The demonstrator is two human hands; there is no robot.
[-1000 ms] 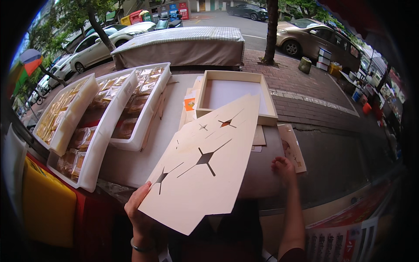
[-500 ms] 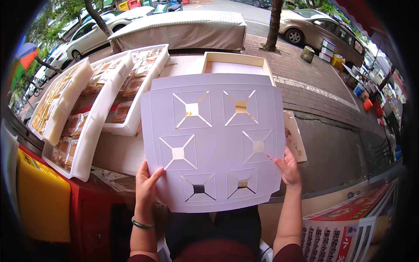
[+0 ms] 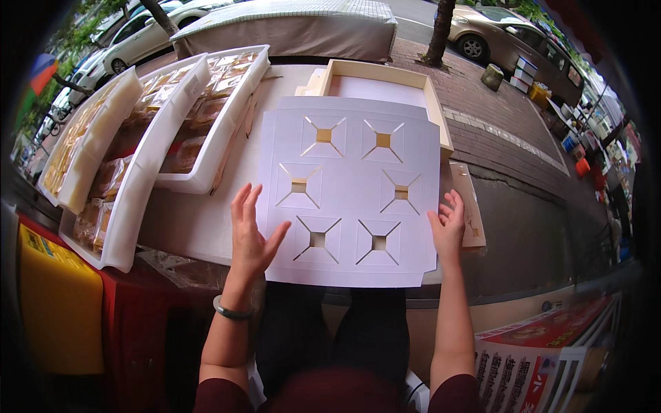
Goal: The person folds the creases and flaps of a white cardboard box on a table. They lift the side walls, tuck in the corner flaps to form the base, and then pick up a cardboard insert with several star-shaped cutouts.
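Note:
A white die-cut card sheet point(image 3: 351, 206) lies over the near part of the table, its near edge jutting past the table's front. Several square cut-outs with diagonal slits pierce it. Just off its left edge is my left hand point(image 3: 251, 230), open, fingers up and thumb spread, holding nothing. At the right edge my right hand point(image 3: 449, 224) has its fingers apart; the thumb is by the card's border, and I cannot tell whether it touches. Partly behind the sheet stands a shallow cream-coloured box point(image 3: 435, 96) with a pale inside.
White plastic trays point(image 3: 148, 162) of clear-wrapped food stand on the table point(image 3: 200, 224) at the left. A flat wrapped packet point(image 3: 470, 206) lies right of the sheet. A yellow container point(image 3: 62, 296) is at the near left, a red printed sign point(image 3: 537, 337) at the near right.
The card sheet has gone from my grip, down and away from me onto the table. Both hands have let go, and the left has opened wide beside it.

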